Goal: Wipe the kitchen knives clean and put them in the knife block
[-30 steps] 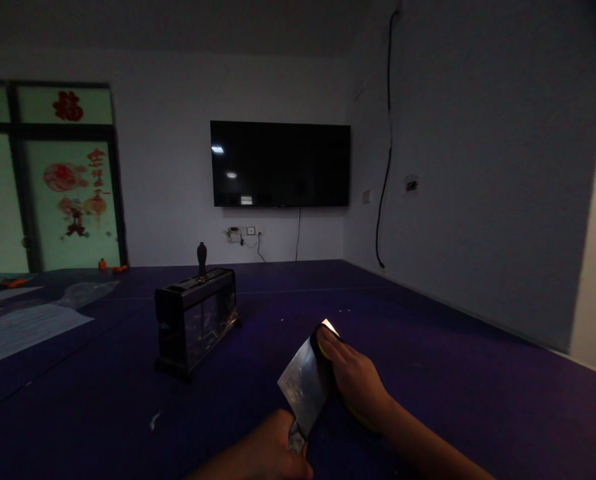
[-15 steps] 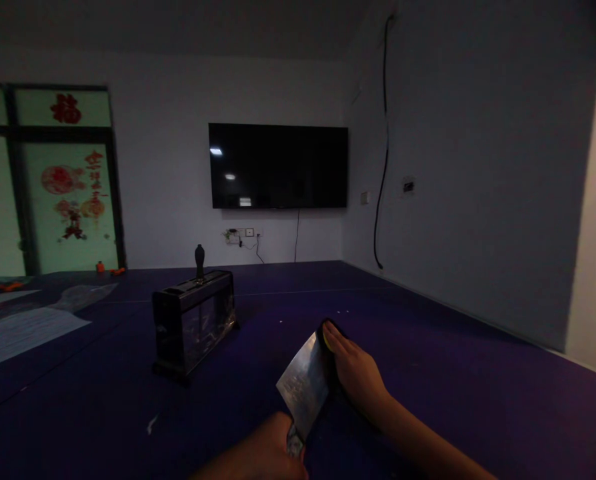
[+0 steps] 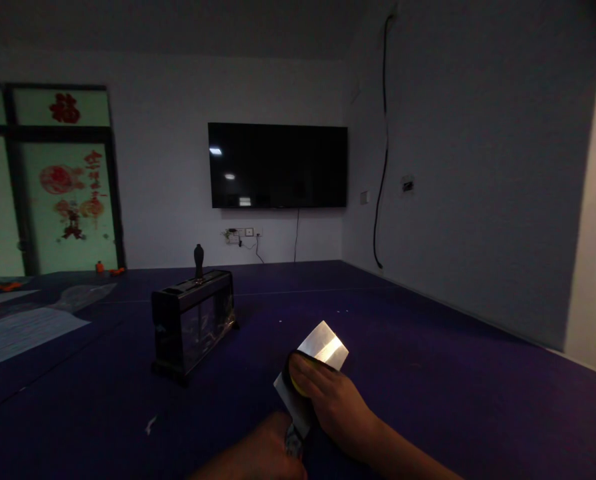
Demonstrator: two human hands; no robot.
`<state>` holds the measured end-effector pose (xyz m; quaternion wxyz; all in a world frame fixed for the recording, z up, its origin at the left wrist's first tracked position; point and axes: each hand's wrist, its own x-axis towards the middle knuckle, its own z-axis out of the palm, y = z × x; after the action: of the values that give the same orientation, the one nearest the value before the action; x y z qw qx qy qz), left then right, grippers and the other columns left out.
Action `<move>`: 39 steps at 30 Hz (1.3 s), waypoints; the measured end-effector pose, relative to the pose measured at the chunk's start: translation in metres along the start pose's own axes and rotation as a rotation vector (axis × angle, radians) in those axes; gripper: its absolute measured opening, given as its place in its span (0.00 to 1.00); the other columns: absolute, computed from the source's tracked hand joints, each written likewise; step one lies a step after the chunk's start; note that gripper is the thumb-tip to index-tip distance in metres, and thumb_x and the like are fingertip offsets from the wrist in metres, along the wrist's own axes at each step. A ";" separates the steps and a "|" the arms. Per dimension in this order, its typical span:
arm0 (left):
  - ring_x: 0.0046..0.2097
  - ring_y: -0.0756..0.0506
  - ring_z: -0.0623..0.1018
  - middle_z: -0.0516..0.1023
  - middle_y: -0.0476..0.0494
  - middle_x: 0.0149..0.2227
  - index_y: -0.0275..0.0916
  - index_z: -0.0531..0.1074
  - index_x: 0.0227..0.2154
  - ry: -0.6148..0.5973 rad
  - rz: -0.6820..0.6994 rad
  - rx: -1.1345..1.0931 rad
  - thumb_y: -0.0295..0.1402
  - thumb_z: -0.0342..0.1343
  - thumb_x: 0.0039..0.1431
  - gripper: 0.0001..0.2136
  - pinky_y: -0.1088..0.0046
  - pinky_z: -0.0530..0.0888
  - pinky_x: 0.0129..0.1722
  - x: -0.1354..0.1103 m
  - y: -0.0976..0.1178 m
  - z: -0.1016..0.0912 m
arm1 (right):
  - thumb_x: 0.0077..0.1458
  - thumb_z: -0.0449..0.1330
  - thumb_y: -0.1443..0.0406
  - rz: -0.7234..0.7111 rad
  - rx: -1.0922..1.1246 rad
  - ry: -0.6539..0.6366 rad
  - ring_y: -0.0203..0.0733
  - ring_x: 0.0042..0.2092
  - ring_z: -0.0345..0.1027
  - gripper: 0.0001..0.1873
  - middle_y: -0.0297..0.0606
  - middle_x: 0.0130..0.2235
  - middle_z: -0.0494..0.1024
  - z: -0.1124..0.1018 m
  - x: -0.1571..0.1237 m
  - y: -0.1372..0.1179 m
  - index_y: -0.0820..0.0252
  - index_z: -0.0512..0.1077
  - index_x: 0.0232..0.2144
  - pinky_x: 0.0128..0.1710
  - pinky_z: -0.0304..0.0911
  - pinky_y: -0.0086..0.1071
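My left hand is closed around the handle of a cleaver low in the middle of the view. The broad metal blade tilts up and away from me, its far end shining. Pressed against the middle of the blade is a black-and-yellow pad, held under the fingers of my right hand. The pad and fingers hide part of the blade. Left of my hands stands a black knife block with see-through sides, and one dark knife handle sticks up from its top.
The dark purple tabletop reaches back to the wall. Printed sheets and clear plastic film lie at the left, with small orange items behind. A white scrap rests below the block. A television hangs behind.
My right hand has slid the pad from the far end of the blade down towards the handle, uncovering the bright far end. My left hand keeps its grip in nearly the same place.
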<state>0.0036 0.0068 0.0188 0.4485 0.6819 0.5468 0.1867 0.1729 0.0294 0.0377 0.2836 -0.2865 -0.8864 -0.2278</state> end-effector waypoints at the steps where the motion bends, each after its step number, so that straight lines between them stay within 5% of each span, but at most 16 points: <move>1: 0.26 0.52 0.67 0.67 0.52 0.27 0.36 0.65 0.32 0.020 -0.027 0.010 0.22 0.58 0.29 0.20 0.79 0.61 0.21 0.000 -0.001 0.001 | 0.55 0.43 0.76 -0.015 0.003 -0.003 0.42 0.53 0.58 0.24 0.43 0.56 0.60 -0.001 0.001 -0.002 0.65 0.57 0.54 0.51 0.60 0.35; 7: 0.22 0.54 0.64 0.66 0.54 0.23 0.36 0.64 0.32 -0.084 -0.013 -0.001 0.23 0.57 0.32 0.18 0.80 0.59 0.18 -0.001 0.000 -0.003 | 0.54 0.45 0.74 0.015 0.019 0.022 0.41 0.52 0.60 0.24 0.43 0.55 0.61 0.002 0.000 0.010 0.63 0.58 0.54 0.49 0.61 0.35; 18: 0.22 0.54 0.64 0.64 0.54 0.21 0.37 0.65 0.27 -0.051 0.003 0.051 0.22 0.56 0.34 0.13 0.81 0.57 0.18 -0.011 0.004 -0.003 | 0.50 0.42 0.78 0.420 -0.012 0.028 0.39 0.51 0.62 0.27 0.41 0.54 0.63 0.014 -0.009 0.063 0.64 0.60 0.53 0.50 0.60 0.33; 25: 0.23 0.53 0.65 0.65 0.54 0.22 0.37 0.64 0.28 -0.144 -0.034 0.001 0.22 0.56 0.32 0.14 0.80 0.58 0.18 -0.013 0.011 -0.012 | 0.51 0.42 0.76 0.476 0.006 0.072 0.38 0.51 0.61 0.27 0.38 0.53 0.64 0.018 -0.010 0.065 0.60 0.60 0.53 0.50 0.60 0.33; 33: 0.24 0.53 0.66 0.67 0.52 0.24 0.36 0.65 0.29 -0.027 -0.084 0.022 0.23 0.57 0.32 0.16 0.79 0.60 0.20 -0.012 0.006 -0.007 | 0.52 0.41 0.76 0.498 -0.011 0.067 0.39 0.52 0.61 0.26 0.41 0.53 0.64 0.019 -0.011 0.064 0.64 0.60 0.53 0.51 0.58 0.35; 39: 0.23 0.54 0.64 0.65 0.54 0.22 0.36 0.64 0.27 -0.119 -0.030 -0.087 0.21 0.56 0.31 0.14 0.80 0.58 0.19 -0.007 0.003 -0.007 | 0.52 0.42 0.76 0.502 -0.014 0.066 0.39 0.52 0.61 0.27 0.41 0.53 0.64 0.020 -0.013 0.063 0.62 0.59 0.54 0.52 0.57 0.35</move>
<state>-0.0023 0.0030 0.0267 0.5121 0.6634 0.5207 0.1628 0.2143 0.0825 0.0300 0.3581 -0.4920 -0.7761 -0.1657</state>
